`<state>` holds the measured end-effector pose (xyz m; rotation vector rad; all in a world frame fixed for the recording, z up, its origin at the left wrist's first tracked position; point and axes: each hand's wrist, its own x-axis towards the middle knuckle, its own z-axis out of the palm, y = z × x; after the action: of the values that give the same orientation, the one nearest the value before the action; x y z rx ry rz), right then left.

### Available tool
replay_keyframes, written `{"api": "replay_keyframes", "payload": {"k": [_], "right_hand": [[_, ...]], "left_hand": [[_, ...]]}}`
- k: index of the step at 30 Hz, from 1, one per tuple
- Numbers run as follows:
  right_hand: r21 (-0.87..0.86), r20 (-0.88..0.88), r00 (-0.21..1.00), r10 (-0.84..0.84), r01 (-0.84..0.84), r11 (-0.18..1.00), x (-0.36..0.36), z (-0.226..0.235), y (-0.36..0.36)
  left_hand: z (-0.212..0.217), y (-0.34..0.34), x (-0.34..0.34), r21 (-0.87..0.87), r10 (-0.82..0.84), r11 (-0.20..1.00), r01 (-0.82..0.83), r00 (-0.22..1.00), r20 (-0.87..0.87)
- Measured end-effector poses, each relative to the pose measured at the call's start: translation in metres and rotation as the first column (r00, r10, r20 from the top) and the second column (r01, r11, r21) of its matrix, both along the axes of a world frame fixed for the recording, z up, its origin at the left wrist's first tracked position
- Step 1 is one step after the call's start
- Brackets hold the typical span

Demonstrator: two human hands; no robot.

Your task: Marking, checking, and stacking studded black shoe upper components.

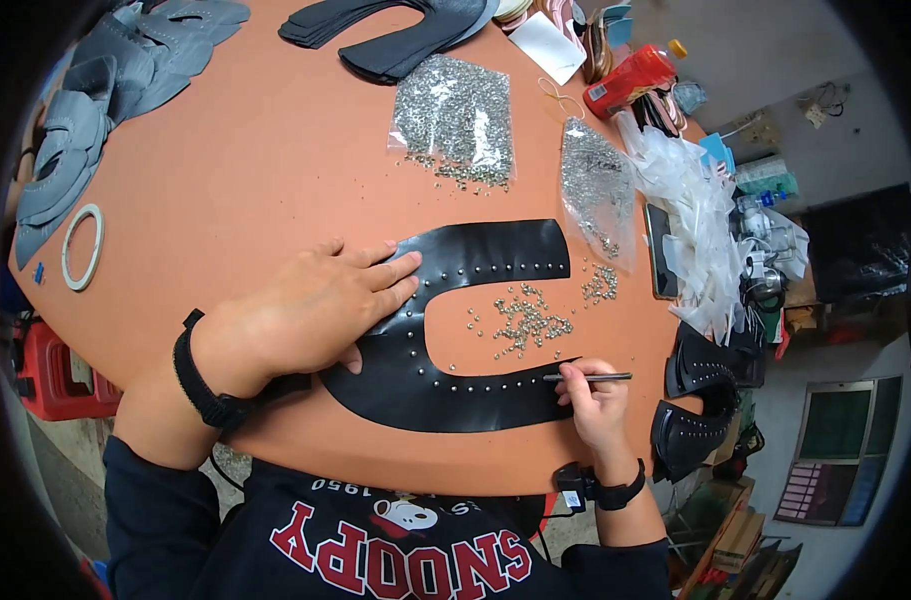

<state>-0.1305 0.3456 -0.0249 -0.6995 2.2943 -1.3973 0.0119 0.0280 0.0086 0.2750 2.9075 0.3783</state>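
Note:
A U-shaped black leather-like piece (445, 405) lies on the orange table, a row of small silver studs running along its inner edge. My left hand (325, 300) presses flat on its curved left end, fingers spread. Between the thumb and fingers of my right hand (597, 402) is a thin dark pen-like tool (605, 377), its tip at the stud row near the end of the lower arm. Loose silver studs (525, 325) are scattered in the gap of the U, and a smaller heap of studs (599, 285) lies just right of it.
A clear bag of studs (455, 110) lies at the back, spilling some. Another stud bag (593, 185), a phone (660, 250) and crumpled white plastic (680, 190) are at right. Studded black pieces (690, 425) sit near the right edge. A tape roll (83, 247) and grey pieces (70, 150) lie left.

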Motion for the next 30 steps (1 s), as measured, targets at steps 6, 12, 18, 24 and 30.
{"api": "replay_keyframes", "payload": {"k": [6, 12, 18, 24, 30], "right_hand": [[-0.05, 0.18, 0.981, -0.073, 0.083, 0.995, -0.009, -0.002, 0.004], [-0.371, 0.537, 0.836, -0.113, 0.355, 0.858, -0.022, -0.005, 0.022], [-0.238, 0.363, 0.923, -0.131, 0.228, 0.944, -0.002, 0.003, 0.005], [-0.155, 0.31, 0.941, -0.138, 0.193, 0.969, -0.005, -0.002, 0.002], [-0.18, 0.369, 0.919, -0.143, 0.221, 0.959, -0.006, -0.002, 0.003]], "left_hand": [[0.003, 0.002, -0.001, -0.01, -0.004, 1.0, 0.005, 0.999, 0.038], [0.001, 0.002, -0.002, -0.005, -0.011, 1.0, 0.011, 0.999, 0.042], [-0.003, 0.001, -0.002, -0.012, -0.009, 1.0, 0.009, 1.0, 0.029], [-0.004, 0.0, -0.001, -0.007, -0.012, 1.0, 0.012, 1.0, 0.004], [-0.005, 0.001, 0.0, 0.003, -0.01, 1.0, 0.01, 1.0, -0.004]]}}
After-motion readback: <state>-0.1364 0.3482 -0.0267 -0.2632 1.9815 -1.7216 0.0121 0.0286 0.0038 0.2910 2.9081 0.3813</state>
